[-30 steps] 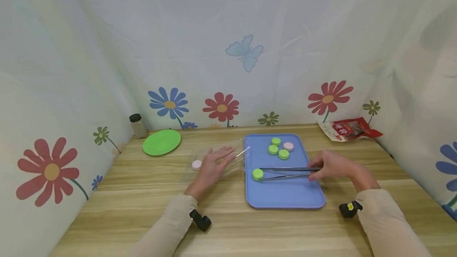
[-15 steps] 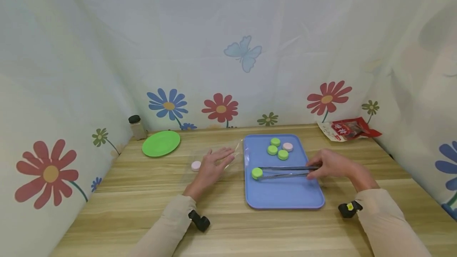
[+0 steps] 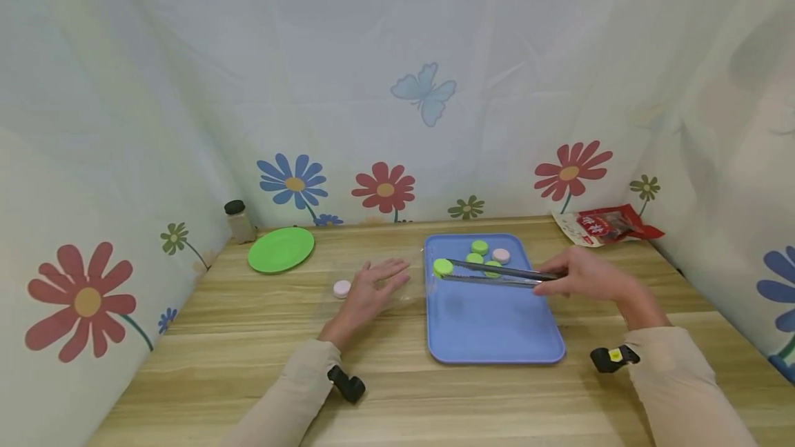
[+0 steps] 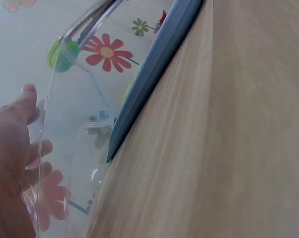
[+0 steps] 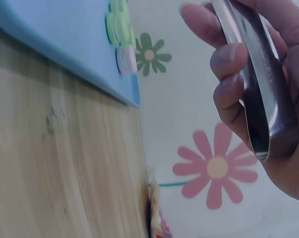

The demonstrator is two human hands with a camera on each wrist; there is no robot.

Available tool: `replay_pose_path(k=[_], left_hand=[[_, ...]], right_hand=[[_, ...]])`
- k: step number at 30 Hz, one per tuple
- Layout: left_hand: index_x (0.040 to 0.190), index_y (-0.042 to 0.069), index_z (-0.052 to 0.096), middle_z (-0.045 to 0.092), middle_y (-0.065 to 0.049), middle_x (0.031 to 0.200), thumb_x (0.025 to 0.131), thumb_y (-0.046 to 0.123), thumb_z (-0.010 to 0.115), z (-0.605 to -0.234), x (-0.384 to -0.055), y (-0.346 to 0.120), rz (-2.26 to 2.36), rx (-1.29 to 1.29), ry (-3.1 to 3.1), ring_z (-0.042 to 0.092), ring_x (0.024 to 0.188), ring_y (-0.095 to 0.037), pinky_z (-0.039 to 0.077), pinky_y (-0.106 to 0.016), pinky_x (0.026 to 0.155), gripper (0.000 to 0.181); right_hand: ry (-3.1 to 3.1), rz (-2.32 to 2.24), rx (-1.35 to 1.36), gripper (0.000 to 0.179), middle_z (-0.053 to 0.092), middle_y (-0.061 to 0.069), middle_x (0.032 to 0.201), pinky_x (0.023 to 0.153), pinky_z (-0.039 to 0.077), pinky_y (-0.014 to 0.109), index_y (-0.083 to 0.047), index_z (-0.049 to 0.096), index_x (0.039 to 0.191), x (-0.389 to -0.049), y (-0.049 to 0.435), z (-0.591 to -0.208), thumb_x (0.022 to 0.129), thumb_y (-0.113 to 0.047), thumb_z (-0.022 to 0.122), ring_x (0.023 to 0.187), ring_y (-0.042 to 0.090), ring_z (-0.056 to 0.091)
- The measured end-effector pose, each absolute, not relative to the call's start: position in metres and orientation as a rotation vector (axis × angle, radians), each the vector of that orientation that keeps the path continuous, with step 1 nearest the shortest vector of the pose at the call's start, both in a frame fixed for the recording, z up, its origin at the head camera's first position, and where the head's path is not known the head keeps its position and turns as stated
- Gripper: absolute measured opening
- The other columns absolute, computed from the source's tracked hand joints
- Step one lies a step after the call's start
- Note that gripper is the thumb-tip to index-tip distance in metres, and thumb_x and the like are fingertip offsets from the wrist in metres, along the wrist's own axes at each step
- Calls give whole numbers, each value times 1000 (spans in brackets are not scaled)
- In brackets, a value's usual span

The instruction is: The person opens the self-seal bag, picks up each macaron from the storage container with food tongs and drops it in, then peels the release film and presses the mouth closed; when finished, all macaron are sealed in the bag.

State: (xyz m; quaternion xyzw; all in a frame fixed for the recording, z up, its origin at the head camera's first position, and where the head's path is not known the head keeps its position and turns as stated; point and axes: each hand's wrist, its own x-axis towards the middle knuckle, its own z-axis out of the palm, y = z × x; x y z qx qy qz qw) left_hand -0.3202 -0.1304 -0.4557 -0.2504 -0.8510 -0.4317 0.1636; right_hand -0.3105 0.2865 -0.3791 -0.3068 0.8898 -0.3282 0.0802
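My right hand point(image 3: 584, 278) grips metal tongs point(image 3: 491, 281), their tips pinching a green macaron point(image 3: 443, 267) above the left side of the blue tray point(image 3: 497, 336). Farther back on the tray lie several macarons, green ones and a pink macaron point(image 3: 501, 255). My left hand point(image 3: 369, 293), its fingers straight, rests at a clear plastic container point(image 4: 80, 134) left of the tray; the left wrist view shows fingers behind its see-through wall. Beside that hand sits another pink macaron point(image 3: 342, 288). The right wrist view shows fingers curled round the tongs' closed end point(image 5: 278, 131).
A green plate point(image 3: 281, 250) lies at the back left, next to a jar point(image 3: 240, 221) with a black lid. At the back right is a red and white snack bag point(image 3: 609, 225). A flowered curtain point(image 3: 348, 102) encloses the wooden table point(image 3: 397, 399).
My right hand has raised the tongs with the green macaron off the tray, moving them back and slightly left. My left hand stays almost where it was.
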Motion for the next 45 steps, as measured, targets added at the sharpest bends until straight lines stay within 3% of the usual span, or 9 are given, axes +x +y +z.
replay_pose_path(k=[4,8,13,17,23,32,39,45], left_hand=[[130,17,68,62,2,135,98,34,65,-455,-318,-131,-1226,-699,-2447,53,132,-20,11,-53,121,37],[132,17,67,61,2,136,98,38,65,-455,-315,-131,-1247,-712,-2446,51,134,-23,10,-53,121,40],[133,18,67,60,2,138,98,39,64,-457,-315,-129,-1227,-746,-2450,50,135,-25,10,-55,120,40],[132,18,67,61,0,138,98,37,65,-457,-315,-128,-1219,-773,-2439,51,134,-27,9,-57,120,39],[131,16,68,61,-2,137,98,34,66,-457,-316,-127,-1200,-778,-2431,52,132,-29,11,-57,120,38],[130,16,68,62,-4,136,97,33,67,-454,-313,-125,-1179,-778,-2429,53,132,-30,12,-58,119,37],[131,17,68,62,-3,136,97,29,69,-456,-315,-124,-1150,-781,-2430,53,132,-28,12,-60,119,36],[132,16,68,63,-2,135,98,33,66,-457,-314,-124,-1137,-808,-2410,53,131,-32,15,-62,117,38]], right_hand=[[2676,-890,-945,40,57,-8,66,49,43,24,-7,78,109,-313,268,-378,85,-39,80,54,12,51],[2683,-781,-993,31,56,-9,63,51,47,25,-9,79,98,-316,246,-377,86,-38,80,54,12,54],[2719,-685,-1008,15,53,-11,62,53,42,24,-17,76,82,-321,224,-374,87,-31,80,58,10,51],[2719,-630,-1086,14,58,-11,66,55,40,24,-16,79,90,-323,208,-370,86,-30,81,60,8,49],[2684,-589,-1215,8,51,-11,62,53,35,22,-17,73,83,-324,181,-368,87,-21,78,56,5,45],[2609,-606,-1245,6,59,-6,67,54,40,23,-11,75,89,-327,148,-378,90,-17,76,59,8,48],[2640,-569,-1248,36,75,2,103,69,53,26,-2,73,119,-323,136,-379,91,-24,76,79,4,60],[2609,-603,-1343,28,72,-5,92,66,53,24,-3,75,114,-324,122,-389,93,-21,74,73,5,59]])
